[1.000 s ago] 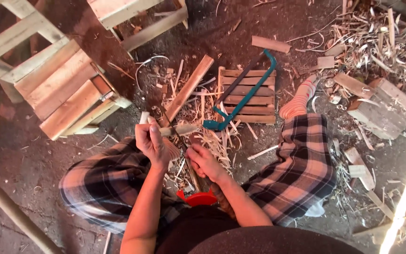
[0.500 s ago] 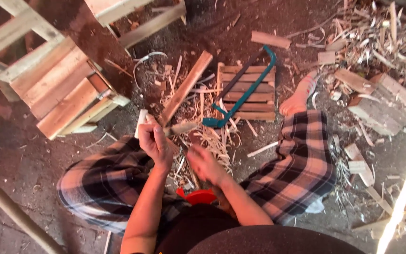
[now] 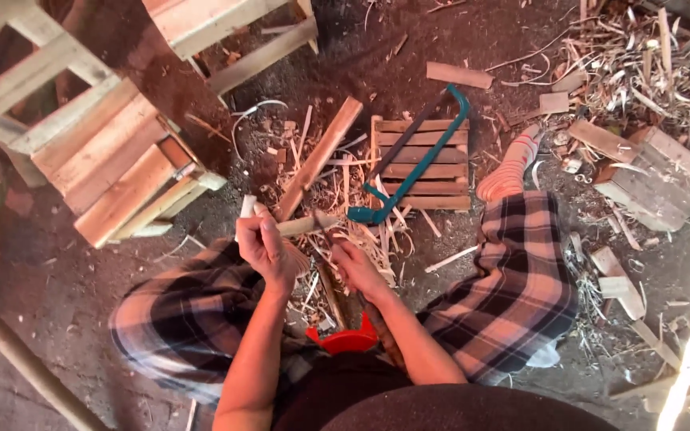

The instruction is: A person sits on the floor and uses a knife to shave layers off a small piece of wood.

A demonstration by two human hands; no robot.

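Observation:
I sit on the dirt floor with my legs in plaid trousers spread apart. My left hand (image 3: 263,243) grips a short pale wooden stick (image 3: 305,224) that points right, held above a heap of wood shavings (image 3: 361,239). Just right of it and nearer my body, my right hand (image 3: 358,270) is closed around what looks like a knife with a thin dark blade reaching up to the stick; the blade is hard to make out. A red object (image 3: 346,342) lies on the ground between my legs.
A teal bow saw (image 3: 421,156) lies on a small slatted board (image 3: 425,179) ahead. A wooden plank (image 3: 319,156) leans beside it. Slatted wooden frames (image 3: 113,172) stand at the left, wood offcuts (image 3: 640,172) at the right, a pole (image 3: 25,359) at lower left.
My right hand made a stroke along the stick and has come back toward my body. My left hand keeps the stick in nearly the same place.

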